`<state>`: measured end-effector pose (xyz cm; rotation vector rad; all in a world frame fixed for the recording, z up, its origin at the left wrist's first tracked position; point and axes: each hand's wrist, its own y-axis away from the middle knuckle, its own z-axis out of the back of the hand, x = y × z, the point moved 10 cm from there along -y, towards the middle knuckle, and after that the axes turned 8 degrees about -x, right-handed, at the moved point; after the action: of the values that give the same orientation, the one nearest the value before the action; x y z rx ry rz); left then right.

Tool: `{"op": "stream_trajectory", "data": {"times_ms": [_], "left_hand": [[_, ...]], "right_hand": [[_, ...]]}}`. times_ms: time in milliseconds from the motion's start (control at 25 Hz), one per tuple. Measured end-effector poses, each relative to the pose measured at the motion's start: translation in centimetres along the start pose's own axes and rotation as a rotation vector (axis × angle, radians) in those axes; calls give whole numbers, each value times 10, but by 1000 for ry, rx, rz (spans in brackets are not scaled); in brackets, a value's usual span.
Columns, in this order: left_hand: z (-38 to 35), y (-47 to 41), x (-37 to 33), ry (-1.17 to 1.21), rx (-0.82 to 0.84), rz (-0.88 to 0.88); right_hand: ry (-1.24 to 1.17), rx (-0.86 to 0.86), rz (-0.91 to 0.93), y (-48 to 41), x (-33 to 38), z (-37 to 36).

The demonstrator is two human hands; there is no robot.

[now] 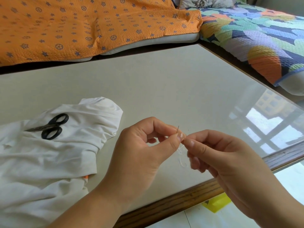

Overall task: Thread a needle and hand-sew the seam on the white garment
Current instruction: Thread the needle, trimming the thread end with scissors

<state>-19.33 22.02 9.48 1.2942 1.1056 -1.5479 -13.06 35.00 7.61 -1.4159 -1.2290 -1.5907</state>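
My left hand (141, 150) pinches a thin needle (178, 129) between thumb and forefinger, its tip sticking up above the fingertips. My right hand (227, 163) meets it from the right and pinches a fine white thread (181, 152), which loops down below the fingertips. Both hands hover over the table near its front edge. The white garment (49, 162) lies crumpled on the table at the left, apart from both hands.
Black-handled scissors (51, 126) lie on the garment. The pale table (164, 83) has a wooden front edge (172, 201). A yellow object (217, 203) sits on the floor below. Sofas with orange (82, 27) and multicoloured (255, 38) covers border the far sides.
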Motion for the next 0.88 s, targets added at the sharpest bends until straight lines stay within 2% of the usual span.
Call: {"op": "stream_trajectory", "data": {"times_ms": [320,560,880], "left_hand": [[-5,4,8,290,-14,231],[-18,11,17,257,97,323],[-25,14,15,251,154,320]], "right_hand": [[-15,-126,83,3,11,5],[-39,-144,88,4,15,7],[-63,-187,217,12,28,11]]}}
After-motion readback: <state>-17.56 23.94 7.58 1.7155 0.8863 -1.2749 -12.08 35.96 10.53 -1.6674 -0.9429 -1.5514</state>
